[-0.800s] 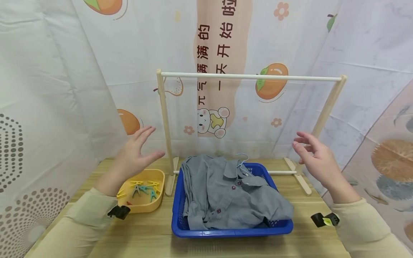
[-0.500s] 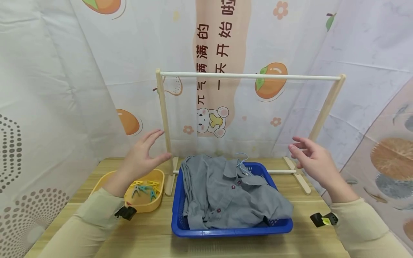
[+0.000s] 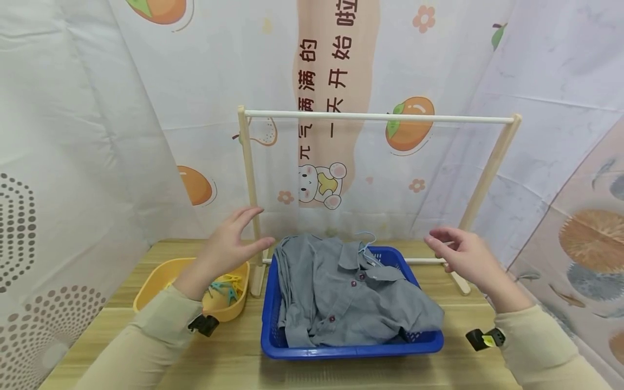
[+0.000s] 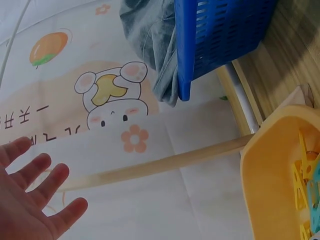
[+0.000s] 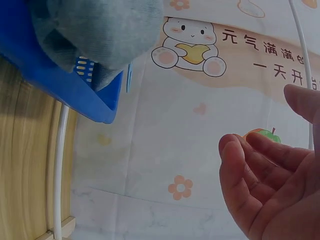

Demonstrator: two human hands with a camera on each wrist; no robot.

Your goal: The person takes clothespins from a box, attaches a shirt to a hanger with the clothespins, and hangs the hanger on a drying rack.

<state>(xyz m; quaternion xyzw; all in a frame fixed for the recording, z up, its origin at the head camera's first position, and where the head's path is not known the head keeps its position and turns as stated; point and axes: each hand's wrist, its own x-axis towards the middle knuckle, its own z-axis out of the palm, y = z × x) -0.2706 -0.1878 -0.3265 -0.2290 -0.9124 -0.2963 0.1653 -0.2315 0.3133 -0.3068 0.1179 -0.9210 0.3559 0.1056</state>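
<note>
A grey button-up shirt lies folded in a blue plastic basket, its collar toward the back. From the collar pokes the hook of a light blue hanger. My left hand is in the air left of the basket, thumb apart from the fingers, holding nothing. Its spread fingers show in the left wrist view. To the right of the basket hovers my right hand, also holding nothing, its fingers loosely bent in the right wrist view.
Behind the basket stands a rack with wooden posts and a white top rail. A yellow tub with several clothespins sits at the left, partly under my left forearm. A printed curtain hangs close behind.
Both hands have moved inward toward the basket and lower. My left forearm now covers more of the yellow tub. The shirt and basket stay where they were.
</note>
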